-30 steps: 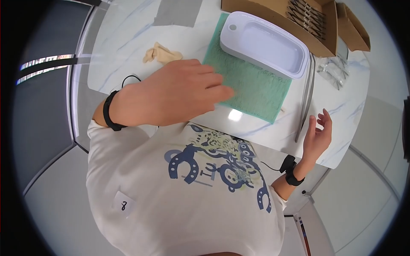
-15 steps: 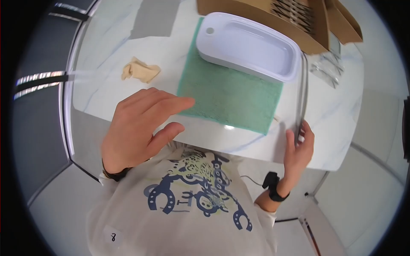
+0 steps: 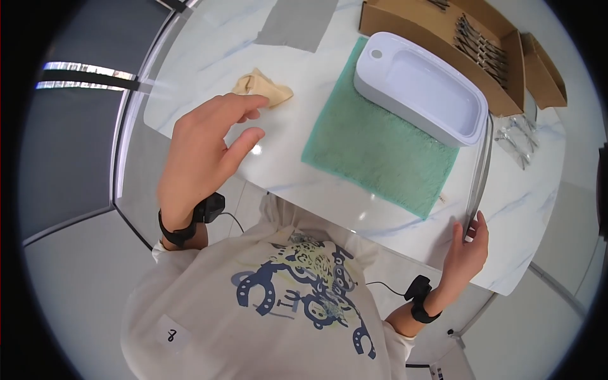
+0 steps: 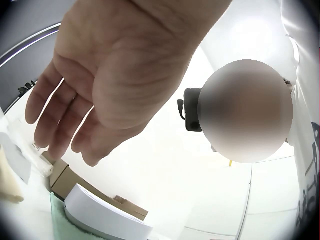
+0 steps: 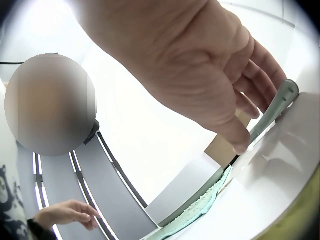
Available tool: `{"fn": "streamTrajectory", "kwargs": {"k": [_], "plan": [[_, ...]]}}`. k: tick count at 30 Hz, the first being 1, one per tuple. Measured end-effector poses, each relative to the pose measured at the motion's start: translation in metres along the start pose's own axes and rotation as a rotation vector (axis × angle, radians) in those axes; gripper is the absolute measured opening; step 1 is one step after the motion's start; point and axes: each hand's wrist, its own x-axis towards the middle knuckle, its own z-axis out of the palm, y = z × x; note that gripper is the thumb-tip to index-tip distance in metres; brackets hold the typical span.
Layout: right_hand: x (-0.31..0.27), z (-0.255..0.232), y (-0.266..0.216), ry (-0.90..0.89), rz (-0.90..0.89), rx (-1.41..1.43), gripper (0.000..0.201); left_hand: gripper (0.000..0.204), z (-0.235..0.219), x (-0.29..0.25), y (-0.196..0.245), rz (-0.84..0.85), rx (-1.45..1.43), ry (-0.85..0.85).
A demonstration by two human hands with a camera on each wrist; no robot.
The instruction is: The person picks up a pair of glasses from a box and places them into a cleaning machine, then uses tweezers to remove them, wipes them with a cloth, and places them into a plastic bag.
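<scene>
My left hand (image 3: 206, 149) hangs in the air left of the green mat (image 3: 380, 152), fingers loosely bent and holding nothing. In the left wrist view its palm (image 4: 127, 75) faces the camera. At the table's right, my right hand (image 3: 465, 256) has thumb and fingers on either side of the near end of a long grey metal tool (image 3: 482, 171). The right wrist view shows the tool's rounded end (image 5: 287, 92) sticking out past the fingers of the hand (image 5: 200, 75). A white oblong tray (image 3: 386, 98) stands on the mat's far part.
A crumpled beige cloth (image 3: 278, 95) lies beyond the left hand, with a flat grey sheet (image 3: 297, 25) behind it. At the back right are a cardboard box (image 3: 437, 31) holding several dark thin items (image 3: 481, 50), an open flap (image 3: 544, 76) and a clear bag (image 3: 519, 139).
The left hand has drawn back from above the mat to its left side. My right hand has moved from beside the long tool to its near end. The head view has shifted.
</scene>
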Motion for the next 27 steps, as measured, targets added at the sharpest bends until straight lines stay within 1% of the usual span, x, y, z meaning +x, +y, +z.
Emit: {"fn": "streamTrajectory", "kwargs": {"k": [1,2,3,4,5,6,7,8,9,10,11,12,13,14,15,16,17,18,19,20,21,22,23,24,25,26,27], "plan": [[0.0,-0.001,-0.001,-0.014,-0.01,-0.055,0.049,0.035,0.0,0.001,-0.003,0.017,-0.004,0.003],[0.0,-0.001,0.0,0.005,0.004,-0.057,0.049,0.038,0.003,0.003,-0.005,0.002,0.1,-0.004],[0.001,0.001,0.002,-0.001,-0.026,-0.067,0.049,0.041,0.006,0.006,-0.007,-0.006,0.198,-0.007],[0.003,0.001,0.005,-0.003,-0.056,-0.079,0.049,0.041,0.008,0.009,-0.009,0.025,0.181,0.0],[0.004,0.001,0.007,0.003,-0.07,-0.08,0.05,0.043,0.009,0.009,-0.011,0.013,0.201,-0.037],[0.006,-0.003,0.0,-0.015,-0.041,-0.105,0.052,0.046,0.009,0.01,-0.012,-0.001,0.224,-0.074],[0.008,-0.005,-0.008,-0.036,-0.011,-0.125,0.054,0.046,0.009,0.012,-0.012,0.027,0.216,-0.069],[0.009,-0.006,-0.013,-0.016,0.007,-0.124,0.054,0.046,0.008,0.013,-0.012,-0.018,0.198,-0.108],[0.012,-0.007,-0.017,-0.033,0.001,-0.172,0.055,0.047,0.008,0.014,-0.011,-0.066,0.18,-0.142],[0.015,-0.008,-0.02,-0.046,-0.007,-0.214,0.056,0.047,0.009,0.015,-0.012,-0.041,0.18,-0.13],[0.016,-0.008,-0.021,-0.022,0.005,-0.2,0.056,0.047,0.012,0.016,-0.015,-0.032,0.18,-0.114],[0.017,-0.007,-0.018,-0.008,-0.032,-0.27,0.056,0.046,0.015,0.018,-0.019,-0.017,0.193,-0.099],[0.018,0.0,-0.019,0.011,-0.06,-0.31,0.055,0.042,0.022,0.02,-0.031,0.102,0.266,-0.038],[0.017,0.005,-0.006,-0.023,-0.064,-0.267,0.053,0.044,0.025,0.019,-0.035,0.011,0.217,-0.079],[0.022,0.018,0.01,-0.037,-0.093,-0.178,0.052,0.044,0.026,0.019,-0.039,0.016,0.199,-0.072],[0.028,0.027,0.015,-0.102,-0.036,-0.187,0.049,0.045,0.023,0.018,-0.039,0.008,0.166,-0.091],[0.03,0.033,0.017,-0.114,-0.031,-0.155,0.044,0.046,0.021,0.019,-0.041,0.029,0.155,-0.125],[0.034,0.028,0.007,-0.12,0.006,-0.116,0.041,0.045,0.015,0.021,-0.036,0.008,0.126,-0.157],[0.033,0.024,0.005,-0.148,0.047,-0.12,0.038,0.045,0.014,0.022,-0.031,-0.033,0.06,-0.214],[0.026,0.023,0.012,-0.172,0.041,-0.109,0.038,0.045,0.016,0.023,-0.032,-0.05,0.078,-0.224],[0.021,0.027,0.014,-0.074,0.018,-0.067,0.038,0.045,0.015,0.025,-0.041,-0.022,0.099,-0.25],[0.022,0.032,0.014,0.023,-0.04,-0.022,0.039,0.046,0.011,0.022,-0.047,-0.019,0.116,-0.253],[0.022,0.038,0.023,0.044,-0.036,-0.014,0.04,0.046,0.01,0.021,-0.048,-0.075,0.112,-0.21],[0.025,0.045,0.033,0.077,-0.051,-0.005,0.041,0.046,0.008,0.024,-0.047,0.013,0.129,-0.226],[0.028,0.05,0.037,0.057,-0.06,0.007,0.04,0.047,0.006,0.024,-0.049,0.09,0.145,-0.224],[0.031,0.041,0.032,0.032,-0.055,-0.001,0.039,0.044,0.008,0.024,-0.051,0.165,0.141,-0.135],[0.024,0.001,-0.017,-0.053,-0.082,-0.071,0.042,0.044,0.007,0.022,-0.052,0.111,0.091,-0.072]]}}
